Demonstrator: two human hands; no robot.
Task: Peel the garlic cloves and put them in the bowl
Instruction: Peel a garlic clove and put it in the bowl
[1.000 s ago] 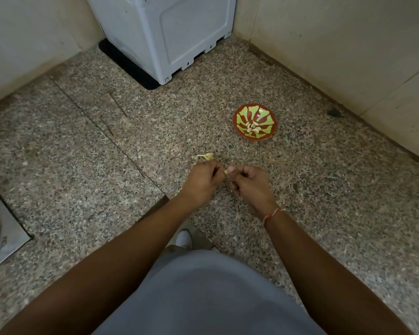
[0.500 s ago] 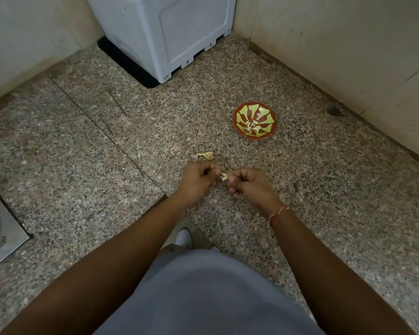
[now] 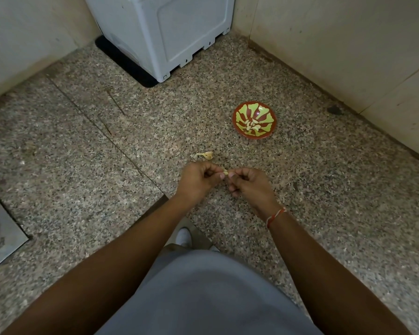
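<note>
- Left hand (image 3: 198, 180) and right hand (image 3: 249, 184), fingers curled, pinch one small pale garlic clove (image 3: 225, 173) between them.
- Round red-and-green patterned bowl (image 3: 242, 112) lies beyond the right hand.

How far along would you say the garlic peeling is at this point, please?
Done: several peeled cloves already lie in the bowl. In hand: the left hand and right hand pinch one small clove between their fingertips. Left: finishing it and dropping it in. A garlic scrap lies on the floor; whether it holds more cloves is unclear.
</note>
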